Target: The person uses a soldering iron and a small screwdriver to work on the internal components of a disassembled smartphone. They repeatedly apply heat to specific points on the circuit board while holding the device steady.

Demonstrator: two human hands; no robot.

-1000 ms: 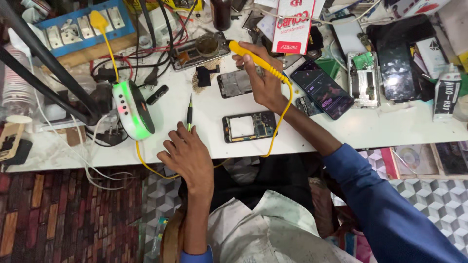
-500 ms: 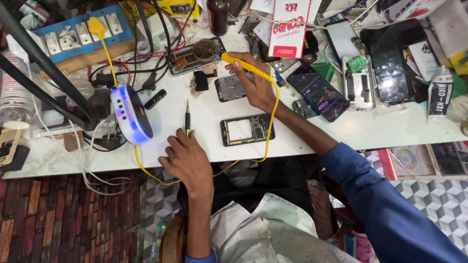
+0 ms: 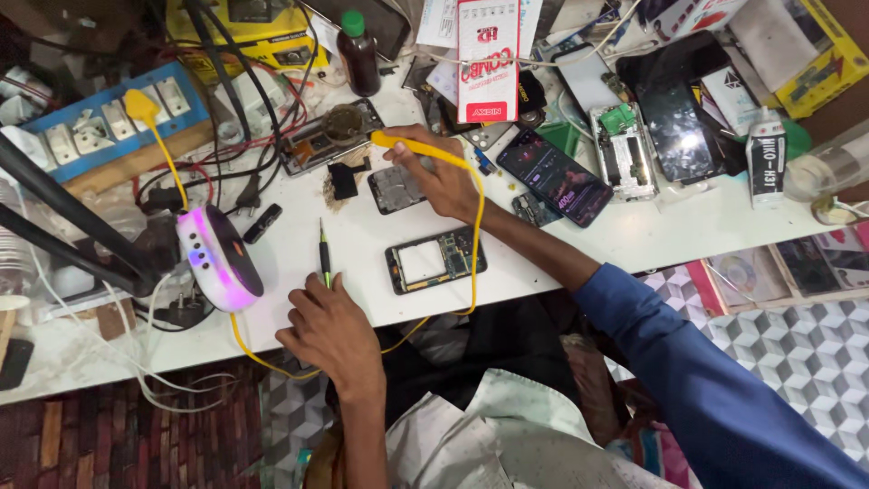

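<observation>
Meanwhile, right hand (image 3: 444,181) fingers grip yellow soldering iron (image 3: 412,145); left hand (image 3: 328,328) rests curled.

A tall red and white card package (image 3: 489,56) stands at 12 o'clock, at the far edge of the white table (image 3: 706,226). Just right of the middle, at 1 o'clock, a phone (image 3: 554,177) lies tilted with its screen lit dark purple. Farther right, at 2 o'clock, a big black screen (image 3: 679,116) lies flat and dark. Beside it, near the right edge, a small white box with a black label (image 3: 766,154) stands upright. At the top right corner lies a yellow box (image 3: 815,54). At 11 o'clock, at the far edge, sits another yellow box with a black label (image 3: 258,32).
</observation>
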